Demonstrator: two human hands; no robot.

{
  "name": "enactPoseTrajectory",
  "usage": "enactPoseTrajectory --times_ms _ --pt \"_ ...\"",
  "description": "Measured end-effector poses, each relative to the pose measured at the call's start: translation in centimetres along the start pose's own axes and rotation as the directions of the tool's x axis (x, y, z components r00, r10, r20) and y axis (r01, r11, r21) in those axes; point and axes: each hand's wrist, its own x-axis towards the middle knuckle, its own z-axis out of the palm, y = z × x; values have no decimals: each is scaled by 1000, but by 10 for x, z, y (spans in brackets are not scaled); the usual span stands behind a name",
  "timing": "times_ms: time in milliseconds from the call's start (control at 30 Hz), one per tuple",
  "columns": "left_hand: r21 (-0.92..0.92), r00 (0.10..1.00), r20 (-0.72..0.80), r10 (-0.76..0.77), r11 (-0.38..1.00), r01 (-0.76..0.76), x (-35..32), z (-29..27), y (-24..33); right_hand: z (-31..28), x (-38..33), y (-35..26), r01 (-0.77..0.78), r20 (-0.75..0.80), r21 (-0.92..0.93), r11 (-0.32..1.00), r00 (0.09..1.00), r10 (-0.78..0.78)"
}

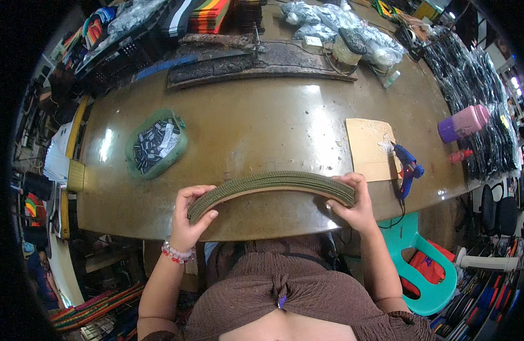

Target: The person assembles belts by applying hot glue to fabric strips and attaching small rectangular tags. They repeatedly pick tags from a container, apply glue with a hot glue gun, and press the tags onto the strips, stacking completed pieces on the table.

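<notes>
A thick stack of olive-green webbing straps (267,181) is bent into an arch over the table's near edge, with a tan layer along its inner curve. My left hand (191,215) grips its left end, thumb below and fingers over the top. At the opposite end, my right hand (356,203) pinches the stack in the same way. Both hands are closed on it. To the right lies a blue glue gun (408,167), its nozzle on a tan cardboard sheet (365,149). A green basin (179,149) of small dark labels or tags stands to the left.
A dark, worn board (262,65) crosses the far side of the table (228,125), with a jar (347,54) and plastic bags (324,20) behind. At right are a pink-purple bottle (464,123) and plastic-wrapped stacks (461,74). A teal stool (407,241) stands below the right edge.
</notes>
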Motion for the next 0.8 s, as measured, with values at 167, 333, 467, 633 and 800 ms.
enactPoseTrajectory --times_ms 167,333,467,633,800 --pt "305 997 -25 70 950 -59 9 -4 0 -9 9 -5 161 159 -253 954 980 -123" --pt "4 990 43 -134 991 134 15 -22 -4 -14 5 -9 -144 182 94 985 975 125" --pt "-326 952 149 -269 895 304 17 -14 -3 -16 -14 -12 -314 267 459 831 941 208" --pt "-858 936 253 -245 391 334 22 25 40 3 -8 0 -285 188 661 694 958 215" --pt "-913 934 354 -46 200 356 31 43 74 38 -6 -11 -308 136 767 564 936 326"
